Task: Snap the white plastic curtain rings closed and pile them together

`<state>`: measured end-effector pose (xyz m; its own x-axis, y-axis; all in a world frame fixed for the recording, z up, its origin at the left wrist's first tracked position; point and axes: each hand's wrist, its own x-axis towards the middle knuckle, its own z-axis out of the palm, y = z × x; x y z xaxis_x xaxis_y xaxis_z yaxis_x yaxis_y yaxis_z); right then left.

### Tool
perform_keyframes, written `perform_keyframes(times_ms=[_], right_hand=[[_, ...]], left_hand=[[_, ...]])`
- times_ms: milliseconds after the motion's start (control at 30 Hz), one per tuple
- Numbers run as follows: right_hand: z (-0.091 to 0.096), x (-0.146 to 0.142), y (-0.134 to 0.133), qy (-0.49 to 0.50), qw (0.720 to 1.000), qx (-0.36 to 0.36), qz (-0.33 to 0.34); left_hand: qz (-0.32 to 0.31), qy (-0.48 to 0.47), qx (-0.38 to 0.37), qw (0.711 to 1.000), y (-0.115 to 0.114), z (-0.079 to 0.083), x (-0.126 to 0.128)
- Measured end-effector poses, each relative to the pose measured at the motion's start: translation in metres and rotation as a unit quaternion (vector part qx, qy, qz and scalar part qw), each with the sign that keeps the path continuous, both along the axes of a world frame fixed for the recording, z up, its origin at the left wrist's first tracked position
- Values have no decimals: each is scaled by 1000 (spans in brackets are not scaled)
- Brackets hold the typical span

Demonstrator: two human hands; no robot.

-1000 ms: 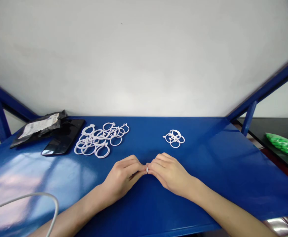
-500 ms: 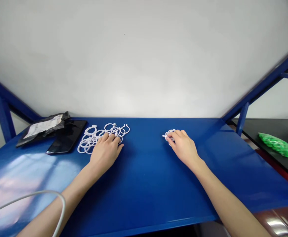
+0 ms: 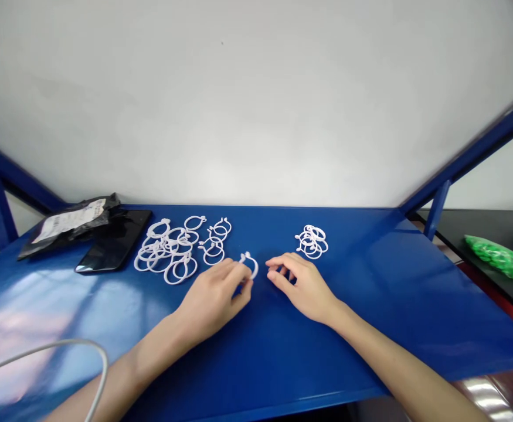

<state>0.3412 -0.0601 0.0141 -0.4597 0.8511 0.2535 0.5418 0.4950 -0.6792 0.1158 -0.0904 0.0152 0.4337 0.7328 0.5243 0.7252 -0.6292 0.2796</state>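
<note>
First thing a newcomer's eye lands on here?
Probably the two bare hands over the glossy blue table: the left hand pinches a white ring, and the right hand faces it, fingers parted. Next, the white rings behind them, a larger spread at left and a small cluster at right. Then the bright green bag on the dark surface at far right.

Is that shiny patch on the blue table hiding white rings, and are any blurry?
Head view: pale glare whitens the table at left, leaving the left pile and right pile uncovered; head view: both piles keep clear outlines against the blue; head view: the left hand holds a ring, only partly visible.
</note>
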Motion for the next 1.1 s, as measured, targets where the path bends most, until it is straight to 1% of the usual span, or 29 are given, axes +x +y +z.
perform_keyframes(times_ms=[67, 100, 167, 233, 333, 367, 433, 500, 533, 667, 800, 867, 967, 1100], right_hand=[[0, -7, -6, 48, 994, -93, 15], [1, -9, -8, 65, 990, -125, 15], [1, -11, -9, 92, 982, -162, 12], [1, -11, -9, 119, 977, -176, 10], [2, -9, -7, 150, 973, -178, 7], [3, -9, -7, 151, 974, -172, 4], [4, -9, -8, 137, 979, -151, 1], [4, -10, -10, 114, 986, -119, 0], [3, -10, -11, 104, 989, -103, 2], [0, -8, -13, 84, 995, -52, 14], [0, -7, -12, 78, 996, -29, 18], [1, -7, -12, 81, 996, -19, 27], [3, -8, -11, 88, 995, -19, 39], [3, -8, -13, 75, 996, -21, 51]], left_hand=[[-75, 43, 50, 995, -2, -2, 6], [-100, 63, 65, 991, -3, -2, 8], [-122, 81, 80, 986, -5, 0, 10], [-130, 68, 85, 986, -6, 3, 9], [-124, 5, 90, 988, -9, 4, 7], [-106, -23, 91, 990, -10, 4, 7], [-44, -75, 82, 993, -11, 3, 7], [14, -116, 51, 992, -11, 3, 8], [28, -132, 23, 991, -11, 3, 9], [22, -187, -114, 975, -9, 4, 10], [37, -244, -223, 943, -6, 1, 10], [41, -270, -263, 925, -5, -2, 9], [43, -292, -283, 912, -5, -3, 8], [34, -293, -264, 918, -7, -2, 9]])
